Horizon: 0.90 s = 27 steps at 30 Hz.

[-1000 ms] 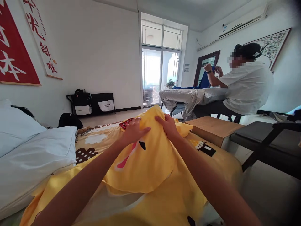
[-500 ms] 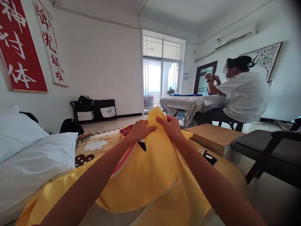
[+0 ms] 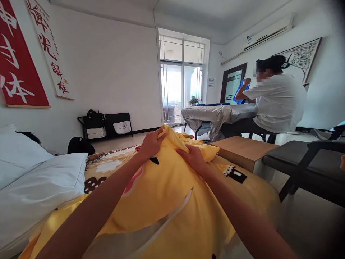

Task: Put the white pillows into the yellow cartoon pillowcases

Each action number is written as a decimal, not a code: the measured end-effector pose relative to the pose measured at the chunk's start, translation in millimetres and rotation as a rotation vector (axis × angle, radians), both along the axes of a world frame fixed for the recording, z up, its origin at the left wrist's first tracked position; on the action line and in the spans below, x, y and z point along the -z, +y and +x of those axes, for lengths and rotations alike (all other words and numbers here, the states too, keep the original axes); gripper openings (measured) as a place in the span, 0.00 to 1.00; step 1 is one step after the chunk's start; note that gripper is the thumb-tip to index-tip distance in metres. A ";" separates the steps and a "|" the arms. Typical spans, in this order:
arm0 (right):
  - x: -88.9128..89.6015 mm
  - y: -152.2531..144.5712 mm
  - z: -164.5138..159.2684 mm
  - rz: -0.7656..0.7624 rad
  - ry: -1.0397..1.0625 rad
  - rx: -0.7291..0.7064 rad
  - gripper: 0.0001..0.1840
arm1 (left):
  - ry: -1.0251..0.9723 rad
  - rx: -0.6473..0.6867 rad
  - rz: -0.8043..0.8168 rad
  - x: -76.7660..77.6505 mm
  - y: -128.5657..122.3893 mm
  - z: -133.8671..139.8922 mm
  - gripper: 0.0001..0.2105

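A large yellow duvet cover (image 3: 161, 194), printed with pink and black shapes, is raised in folds before me. My left hand (image 3: 151, 144) is closed on its upper edge, with the fingers hidden partly by cloth. A little lower and to the right, my right hand (image 3: 194, 158) pinches another part of that edge, thumb on top. Between the hands the cloth sags slightly. Below them, a pale lining shows along a curved edge of the cover. The rest spreads over the bed, whose brown and cream patterned sheet (image 3: 109, 166) shows beyond my left arm.
White pillows (image 3: 51, 183) lie at the left. To the right stand a wooden box-like table (image 3: 242, 147) and a dark armchair (image 3: 304, 165). Farther back, a person in a white shirt (image 3: 277, 100) sits at a covered table (image 3: 207, 113), lifting blue cloth. A black bag (image 3: 79, 145) is beyond the bed.
My hands have moved apart: the left went left and slightly up, the right slightly down. The gathered peak has opened into a wider edge. The other person now holds up blue cloth.
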State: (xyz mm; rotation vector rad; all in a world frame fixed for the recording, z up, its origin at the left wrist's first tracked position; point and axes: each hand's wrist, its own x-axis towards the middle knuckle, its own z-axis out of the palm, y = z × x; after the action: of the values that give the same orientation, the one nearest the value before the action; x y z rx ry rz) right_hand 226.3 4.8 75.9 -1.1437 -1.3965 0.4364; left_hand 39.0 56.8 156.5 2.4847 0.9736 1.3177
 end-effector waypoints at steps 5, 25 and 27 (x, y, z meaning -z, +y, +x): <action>7.3 2.5 1.0 -0.037 0.213 -0.085 0.19 | 0.159 0.133 -0.316 -9.1 3.0 -6.2 0.18; 102.1 -78.2 57.9 -0.643 0.094 -0.365 0.30 | -0.091 -0.120 -0.339 16.2 63.2 -10.2 0.20; 109.9 -83.6 67.3 -0.718 0.142 -0.344 0.31 | -0.066 -0.178 -0.305 23.5 69.5 -10.8 0.19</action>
State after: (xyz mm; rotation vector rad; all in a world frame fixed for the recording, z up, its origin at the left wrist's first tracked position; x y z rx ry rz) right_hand 293.6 -78.8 -34.0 -1.3962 -1.3452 1.3167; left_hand 28.2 126.3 133.0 2.1560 1.2966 1.1858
